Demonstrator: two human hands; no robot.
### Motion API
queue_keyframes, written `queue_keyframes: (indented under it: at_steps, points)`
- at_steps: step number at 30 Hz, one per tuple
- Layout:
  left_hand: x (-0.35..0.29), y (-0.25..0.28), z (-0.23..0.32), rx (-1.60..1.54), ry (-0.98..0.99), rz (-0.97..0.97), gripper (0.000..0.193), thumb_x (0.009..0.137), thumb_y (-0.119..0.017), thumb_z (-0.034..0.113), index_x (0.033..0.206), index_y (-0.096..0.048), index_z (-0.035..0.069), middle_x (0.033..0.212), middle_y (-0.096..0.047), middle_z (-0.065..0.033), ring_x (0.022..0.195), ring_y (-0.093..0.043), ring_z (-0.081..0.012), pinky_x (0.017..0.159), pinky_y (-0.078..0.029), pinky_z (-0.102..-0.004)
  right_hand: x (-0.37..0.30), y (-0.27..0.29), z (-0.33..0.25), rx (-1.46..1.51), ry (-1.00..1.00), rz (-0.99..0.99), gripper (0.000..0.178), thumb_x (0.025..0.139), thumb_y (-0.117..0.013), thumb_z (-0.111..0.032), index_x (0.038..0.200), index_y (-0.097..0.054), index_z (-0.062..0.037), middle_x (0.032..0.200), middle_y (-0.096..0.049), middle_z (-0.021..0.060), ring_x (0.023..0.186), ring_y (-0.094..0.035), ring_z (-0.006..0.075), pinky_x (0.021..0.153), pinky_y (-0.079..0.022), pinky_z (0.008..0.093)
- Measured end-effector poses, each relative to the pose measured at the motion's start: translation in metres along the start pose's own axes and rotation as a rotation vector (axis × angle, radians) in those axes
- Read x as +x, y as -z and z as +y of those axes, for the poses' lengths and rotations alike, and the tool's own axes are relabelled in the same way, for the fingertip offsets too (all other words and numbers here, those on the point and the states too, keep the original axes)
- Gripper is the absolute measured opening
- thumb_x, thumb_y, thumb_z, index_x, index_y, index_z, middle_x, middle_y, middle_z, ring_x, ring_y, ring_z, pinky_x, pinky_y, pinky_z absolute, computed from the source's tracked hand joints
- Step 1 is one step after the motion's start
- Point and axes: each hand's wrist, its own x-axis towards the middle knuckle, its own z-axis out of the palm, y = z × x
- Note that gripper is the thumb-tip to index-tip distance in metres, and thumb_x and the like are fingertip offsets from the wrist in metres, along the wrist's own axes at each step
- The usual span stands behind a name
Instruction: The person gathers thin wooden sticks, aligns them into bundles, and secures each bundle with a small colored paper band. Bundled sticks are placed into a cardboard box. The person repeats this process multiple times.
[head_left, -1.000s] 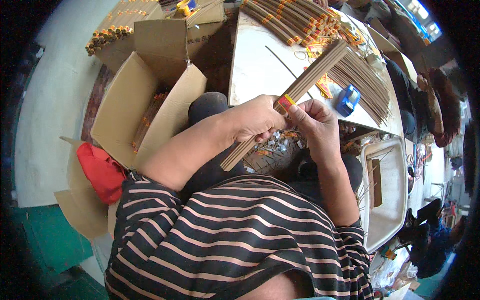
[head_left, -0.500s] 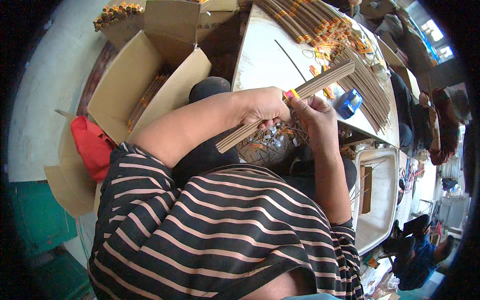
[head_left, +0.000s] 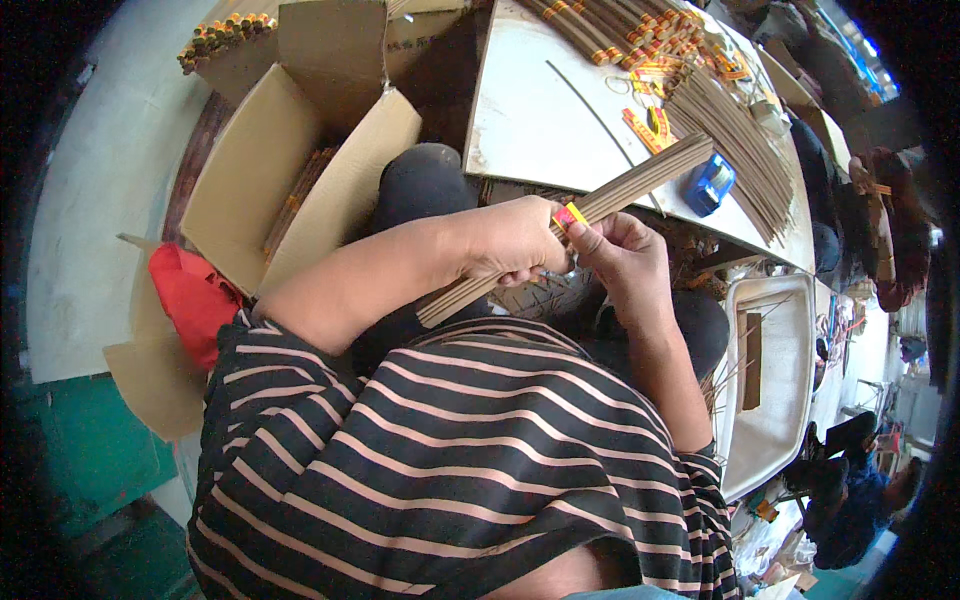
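A bundle of thin brown incense sticks point(head_left: 655, 180) slants across my lap, its far end above the table's near edge. My left hand point(head_left: 515, 235) is closed round the bundle near its middle. A red and yellow paper band point(head_left: 569, 217) lies on the sticks beside that fist. My right hand point(head_left: 622, 258) pinches the band's edge between thumb and fingers. The far side of the band is hidden. A blue tape dispenser point(head_left: 710, 184) stands on the table just beyond the bundle's far end.
On the white table point(head_left: 530, 110) are loose sticks point(head_left: 735, 150), banded bundles point(head_left: 600, 30) and paper bands point(head_left: 650, 130). An open cardboard box point(head_left: 235, 180) holding bundles stands left, near a red cloth point(head_left: 195, 300). A white tub point(head_left: 770, 400) stands right. Other people sit further right.
The bundle and both hands sit slightly lower and further left in the picture. The band shows more fully beside my left fist, with my right fingers still on it. The view has shifted a little.
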Motion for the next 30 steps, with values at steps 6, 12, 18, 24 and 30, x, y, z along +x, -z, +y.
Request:
queue_keyframes:
  at_steps: [6, 12, 18, 24, 30]
  points:
    - [0.0, -0.001, 0.007, 0.028, -0.018, 0.012, 0.008, 0.07, -0.057, 0.003, 0.077, -0.054, 0.002, 0.051, -0.043, -0.0007, 0.038, -0.039, -0.0072, 0.032, -0.031, -0.0207, 0.006, 0.002, -0.003, 0.032, -0.049, 0.002, 0.023, 0.079, -0.069, -0.017, 0.071, -0.056, -0.0008, 0.065, -0.057, 0.0012, 0.055, -0.047, 0.0054, 0.05, -0.038, 0.0186]
    - [0.01, 0.002, 0.002, -0.044, 0.005, -0.015, 0.009, 0.071, -0.058, 0.003, 0.079, -0.054, 0.003, 0.052, -0.043, 0.0, 0.037, -0.037, -0.0065, 0.031, -0.03, -0.0206, 0.007, 0.001, -0.002, 0.007, -0.047, 0.009, 0.02, 0.079, -0.069, -0.016, 0.073, -0.057, -0.0004, 0.065, -0.057, 0.001, 0.055, -0.047, 0.0054, 0.051, -0.037, 0.0181]
    - [0.009, 0.001, 0.002, -0.028, 0.01, -0.016, 0.01, 0.07, -0.057, 0.003, 0.079, -0.054, 0.003, 0.051, -0.044, -0.0011, 0.036, -0.038, -0.0072, 0.03, -0.03, -0.0214, 0.002, 0.0, 0.0, 0.074, -0.037, 0.039, 0.019, 0.08, -0.068, -0.016, 0.074, -0.058, -0.0008, 0.065, -0.055, -0.0012, 0.055, -0.045, 0.0043, 0.05, -0.035, 0.0174]
    - [0.003, -0.005, 0.002, 0.034, 0.011, 0.031, 0.011, 0.069, -0.056, 0.002, 0.08, -0.053, 0.003, 0.051, -0.044, -0.0006, 0.037, -0.038, -0.007, 0.031, -0.03, -0.0214, -0.002, -0.001, 0.013, 0.014, 0.023, 0.082, 0.023, 0.08, -0.068, -0.019, 0.07, -0.056, -0.0023, 0.062, -0.053, -0.0024, 0.053, -0.042, 0.003, 0.046, -0.033, 0.0173]
    - [-0.005, -0.009, -0.005, -0.029, 0.036, 0.033, 0.011, 0.069, -0.055, 0.001, 0.079, -0.052, 0.002, 0.051, -0.043, 0.0003, 0.037, -0.037, -0.0068, 0.031, -0.029, -0.0213, -0.014, -0.007, 0.011, 0.048, -0.011, 0.071, 0.022, 0.082, -0.067, -0.018, 0.072, -0.056, -0.0019, 0.064, -0.054, -0.002, 0.055, -0.044, 0.0027, 0.048, -0.035, 0.0165]
